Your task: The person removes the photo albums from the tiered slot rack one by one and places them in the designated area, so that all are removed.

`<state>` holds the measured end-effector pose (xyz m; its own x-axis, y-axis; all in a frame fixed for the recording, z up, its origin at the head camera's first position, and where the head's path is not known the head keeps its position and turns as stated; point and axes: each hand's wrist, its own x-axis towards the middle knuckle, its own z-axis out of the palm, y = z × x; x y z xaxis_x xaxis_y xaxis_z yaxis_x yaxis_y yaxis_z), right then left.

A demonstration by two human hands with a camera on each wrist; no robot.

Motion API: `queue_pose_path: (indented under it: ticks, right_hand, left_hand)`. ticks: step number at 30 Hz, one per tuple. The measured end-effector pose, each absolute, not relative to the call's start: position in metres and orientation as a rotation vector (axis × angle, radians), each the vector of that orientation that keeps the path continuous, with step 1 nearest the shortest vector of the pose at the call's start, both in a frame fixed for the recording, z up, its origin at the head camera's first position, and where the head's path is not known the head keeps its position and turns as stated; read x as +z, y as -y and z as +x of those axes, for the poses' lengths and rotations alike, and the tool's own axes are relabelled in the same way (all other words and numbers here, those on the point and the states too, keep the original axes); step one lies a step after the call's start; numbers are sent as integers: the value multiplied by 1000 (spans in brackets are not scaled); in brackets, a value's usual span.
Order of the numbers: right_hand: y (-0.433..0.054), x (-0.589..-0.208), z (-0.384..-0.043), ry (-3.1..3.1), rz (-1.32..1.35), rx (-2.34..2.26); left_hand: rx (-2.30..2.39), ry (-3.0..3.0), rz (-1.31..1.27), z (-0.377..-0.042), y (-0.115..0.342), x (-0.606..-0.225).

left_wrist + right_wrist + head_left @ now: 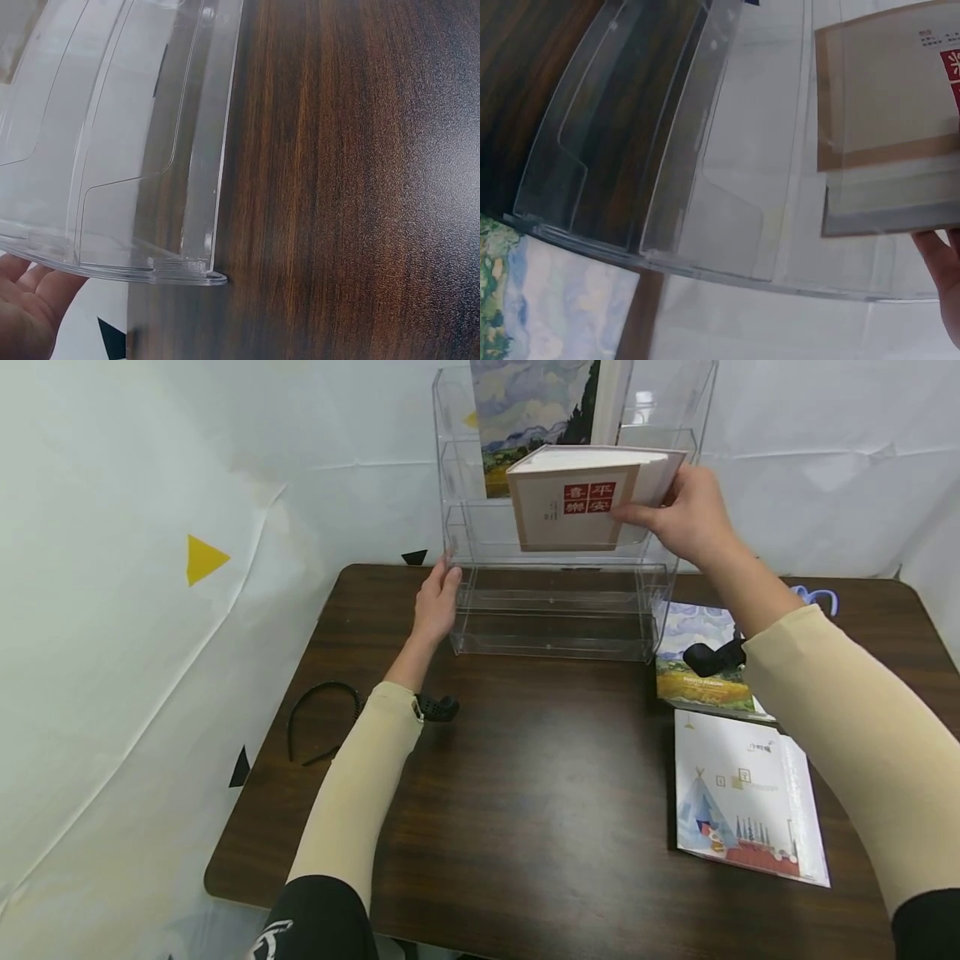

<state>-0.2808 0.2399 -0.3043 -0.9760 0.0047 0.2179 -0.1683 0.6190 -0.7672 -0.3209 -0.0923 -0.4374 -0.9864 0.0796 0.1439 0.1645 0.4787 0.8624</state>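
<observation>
My right hand point(697, 514) grips a beige photo album point(543, 527) by its right side, thumb on the front cover. The album has red squares with white characters and is held slightly fanned, in front of the middle tiers of a clear plastic rack point(551, 647). In the right wrist view the album point(892, 97) overlaps the rack's tiers, with fingertips at its lower edge. My left hand point(437, 603) rests against the rack's left side, fingers extended; in the left wrist view this hand point(30, 307) is beside the rack's side edge. An album with a painted landscape cover point(532, 402) stands in the upper tier.
On the brown table point(525, 793), another landscape-covered album point(697, 681) lies right of the rack. Nearer lies a white album with a tent picture point(738, 793). Blue-handled scissors point(823, 594) are at the back right. A black curved band point(324, 686) lies at the left.
</observation>
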Motion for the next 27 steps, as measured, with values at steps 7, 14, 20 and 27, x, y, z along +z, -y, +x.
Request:
queue_pose_path:
  ticks: [7,14,20,27]
  right_hand:
    - [-236,-285,-263,2569,179,1159]
    - [-242,-277,-234,2345,318,1289]
    - [-244,-299,-204,2368,271,1496]
    - [-245,-365,-171,2650,-42,1648]
  left_hand:
    - [-1539,2629,-205,-322,91,-440]
    - [-1536,2615,-213,-320,94,-438]
    - [-1527,2620,-195,-323,95,-438]
    - [-1511,2625,-186,-323,95,-438]
